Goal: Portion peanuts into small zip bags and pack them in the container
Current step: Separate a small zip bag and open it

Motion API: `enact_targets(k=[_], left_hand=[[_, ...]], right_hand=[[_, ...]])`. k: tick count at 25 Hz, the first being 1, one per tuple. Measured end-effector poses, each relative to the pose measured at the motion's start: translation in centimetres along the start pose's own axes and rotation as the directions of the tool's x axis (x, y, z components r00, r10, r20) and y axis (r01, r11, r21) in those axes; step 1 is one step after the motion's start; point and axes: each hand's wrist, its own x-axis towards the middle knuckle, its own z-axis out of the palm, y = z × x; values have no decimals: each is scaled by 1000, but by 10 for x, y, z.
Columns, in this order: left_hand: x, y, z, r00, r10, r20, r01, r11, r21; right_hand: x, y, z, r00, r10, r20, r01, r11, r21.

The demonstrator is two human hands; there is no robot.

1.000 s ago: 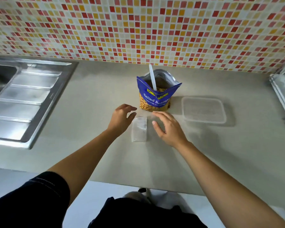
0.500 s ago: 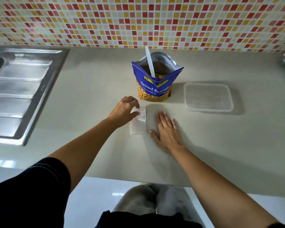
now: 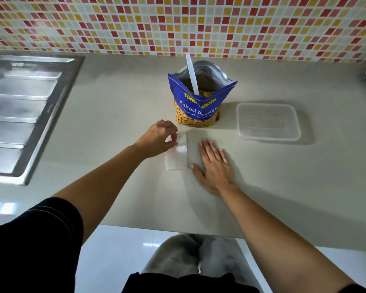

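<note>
Since a second ago the right hand [image 3: 216, 163] has dropped from a hover to lie flat on the counter [image 3: 283, 187], and the left hand [image 3: 156, 140] has closed in on the top of the zip bag [image 3: 176, 158].

Nearest the camera, a black sleeve [image 3: 30, 246] covers the left upper arm, and both forearms reach out over the counter edge. The right hand rests palm down with its fingers straight and spread, holding nothing. Its thumb lies just beside the zip bag's lower right corner, though whether they touch cannot be told. The left hand's fingers are curled, with thumb and fingertips pinching the upper left edge of the clear bag, which lies flat on the counter between the two hands. Whether it is one bag or a thin stack cannot be told.

Farther back the salted peanut pouch [image 3: 197, 106] stands open with a white spoon [image 3: 191, 75] upright in it. The clear container [image 3: 267, 121] sits to its right, well apart from the hands. A steel drainboard [image 3: 23, 106] lies off to the left, below the mosaic tile wall [image 3: 178, 24].

The step in hand looks like lifting and opening a bag. To do it well, the pinch should peel up a single layer at the zip edge while the flat hand slides over to pin whatever stays behind. The mouth should then be spread wide before the spoon comes out.
</note>
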Motion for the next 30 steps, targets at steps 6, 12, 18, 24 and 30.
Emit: enact_targets(k=[6,12,18,24,30], left_hand=[[-10,16,-38,970,-166,175,213,931,-297],[-23,33,-37,889,-419,186,389,473,-790],[-23,37,-42,877,-422,231,347,222,-911],[-25,39,-44,904,-414,103,377,661,-649],[-26,45,-54,892,-434,126,320,408,-855]], right_hand=[[-1,-8,-21,996,83,25,-84,855,511],[-5,-29,-36,938,310,154,-206,145,968],[1,-20,-59,932,346,112,-161,117,980],[-2,-20,-81,917,243,315,-293,-123,948],[-2,-20,-94,919,270,287,-268,-104,958]])
